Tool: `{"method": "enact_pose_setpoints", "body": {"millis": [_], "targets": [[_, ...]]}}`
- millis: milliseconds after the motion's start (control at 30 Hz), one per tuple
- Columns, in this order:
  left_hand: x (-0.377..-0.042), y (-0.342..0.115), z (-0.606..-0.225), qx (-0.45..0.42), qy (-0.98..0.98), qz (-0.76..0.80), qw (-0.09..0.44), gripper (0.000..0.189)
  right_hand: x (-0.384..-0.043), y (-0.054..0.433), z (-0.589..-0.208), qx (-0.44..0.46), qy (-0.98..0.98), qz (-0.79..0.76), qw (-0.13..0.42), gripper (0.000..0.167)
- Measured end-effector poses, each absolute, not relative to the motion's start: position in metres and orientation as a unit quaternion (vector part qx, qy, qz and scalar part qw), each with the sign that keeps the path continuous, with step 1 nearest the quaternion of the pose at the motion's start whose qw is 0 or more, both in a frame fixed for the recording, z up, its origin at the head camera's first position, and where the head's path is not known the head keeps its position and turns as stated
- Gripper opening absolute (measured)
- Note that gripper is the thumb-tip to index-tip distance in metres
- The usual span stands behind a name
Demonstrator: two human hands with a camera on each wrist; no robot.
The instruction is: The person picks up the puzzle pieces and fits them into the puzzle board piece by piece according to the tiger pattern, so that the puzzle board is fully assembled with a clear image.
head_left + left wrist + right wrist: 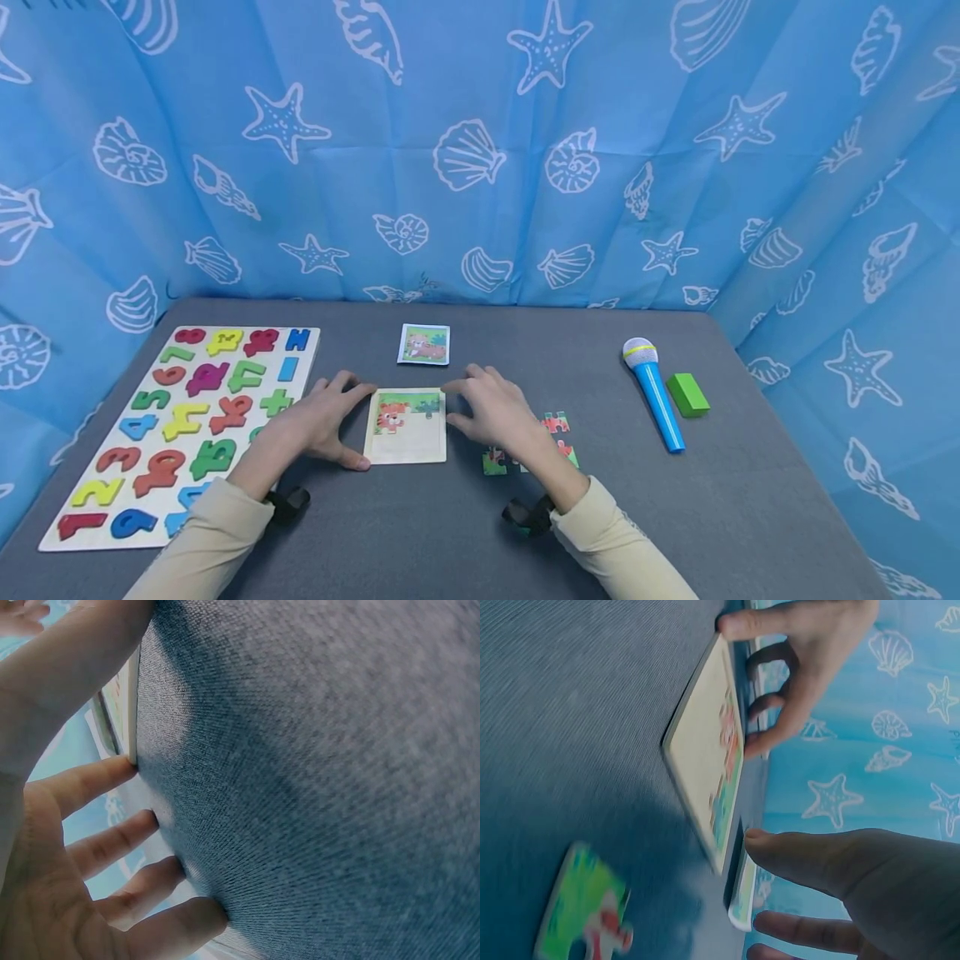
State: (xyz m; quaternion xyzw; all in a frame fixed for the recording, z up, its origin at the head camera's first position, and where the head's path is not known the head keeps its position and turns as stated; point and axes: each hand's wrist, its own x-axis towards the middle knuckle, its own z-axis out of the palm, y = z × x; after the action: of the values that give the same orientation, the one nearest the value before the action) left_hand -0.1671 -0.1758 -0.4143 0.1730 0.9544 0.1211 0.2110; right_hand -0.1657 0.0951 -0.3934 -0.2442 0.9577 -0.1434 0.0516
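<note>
A square wooden puzzle board (420, 446) lies flat on the grey table, its upper part filled with pieces showing an orange animal and greenery. My left hand (322, 421) spans its left edge, thumb at the near corner and index fingertip at the far one, other fingers spread on the tabletop. Beside the board's far right corner is my right hand (491, 408), index finger reaching that corner. Its thumb (795, 859) stands apart from the board in the right wrist view. Loose puzzle pieces (494, 461) lie partly under the right forearm; one green piece (577, 900) shows closer up.
Beyond the board lies a small picture card (425, 346). A large number board (314, 335) with colourful digits covers the left side, partly beneath the left arm. A blue toy microphone (657, 400) and a green block (687, 395) are at right. Blue curtain (480, 217) surrounds the table.
</note>
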Motion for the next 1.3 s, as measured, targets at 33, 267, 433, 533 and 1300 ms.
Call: {"method": "enact_pose_setpoints", "body": {"millis": [33, 267, 433, 533, 1300], "targets": [[-0.167, -0.176, -0.414, 0.174, 0.954, 0.121, 0.211, 0.112, -0.166, 0.098, -0.393, -0.242, 0.958, -0.146, 0.053, 0.039], [-0.168, -0.175, -0.416, 0.167, 0.956, 0.120, 0.212, 0.111, -0.166, 0.121, -0.392, -0.217, 0.964, -0.141, 0.061, 0.041], [-0.168, -0.174, -0.416, 0.164, 0.956, 0.120, 0.213, 0.111, -0.164, 0.140, -0.394, -0.199, 0.968, -0.133, 0.071, 0.042], [-0.167, -0.174, -0.416, 0.165, 0.956, 0.119, 0.213, 0.111, -0.162, 0.150, -0.397, -0.194, 0.969, -0.131, 0.078, 0.042], [-0.167, -0.174, -0.414, 0.163, 0.956, 0.117, 0.212, 0.111, -0.154, 0.179, -0.409, -0.178, 0.968, -0.145, 0.102, 0.035]]}}
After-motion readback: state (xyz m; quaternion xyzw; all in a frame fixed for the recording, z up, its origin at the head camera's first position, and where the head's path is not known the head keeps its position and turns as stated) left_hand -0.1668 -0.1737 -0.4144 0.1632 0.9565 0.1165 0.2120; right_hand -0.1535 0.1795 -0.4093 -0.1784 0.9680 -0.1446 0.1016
